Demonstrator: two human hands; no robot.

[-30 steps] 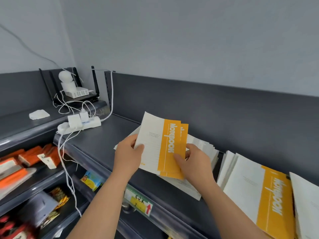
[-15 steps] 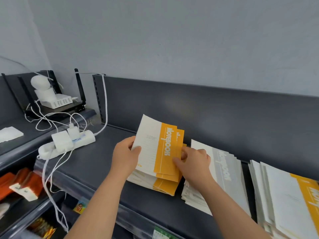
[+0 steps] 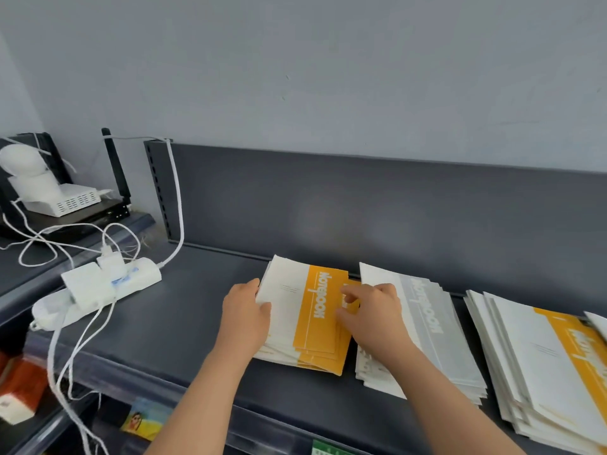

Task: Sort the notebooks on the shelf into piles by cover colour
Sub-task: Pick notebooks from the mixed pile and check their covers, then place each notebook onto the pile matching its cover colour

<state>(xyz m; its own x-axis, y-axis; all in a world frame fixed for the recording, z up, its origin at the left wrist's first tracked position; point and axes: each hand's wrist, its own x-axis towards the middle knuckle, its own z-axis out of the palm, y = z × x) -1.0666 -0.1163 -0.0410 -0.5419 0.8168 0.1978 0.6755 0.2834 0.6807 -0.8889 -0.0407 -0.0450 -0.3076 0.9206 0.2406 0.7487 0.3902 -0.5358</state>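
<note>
Hand state: the left hand [image 3: 246,316] grips the left edge of the orange notebook pile [image 3: 315,323], and the right hand [image 3: 374,313] pinches its right edge. The pile lies between the hands on the shelf [image 3: 184,323].

Risk: the top covers sit fanned. An uneven release may slide them onto the grey pile [image 3: 437,339] just right of the right hand.

Containers: none visible. An unsorted stack [image 3: 532,362] lies farther right.

Left hand [image 3: 245,318], right hand [image 3: 376,318] — bare.

Both bare forearms reach forward. The left hand [image 3: 244,311] clasps, thumb on top; the right hand [image 3: 371,310] pinches, fingers curled.
</note>
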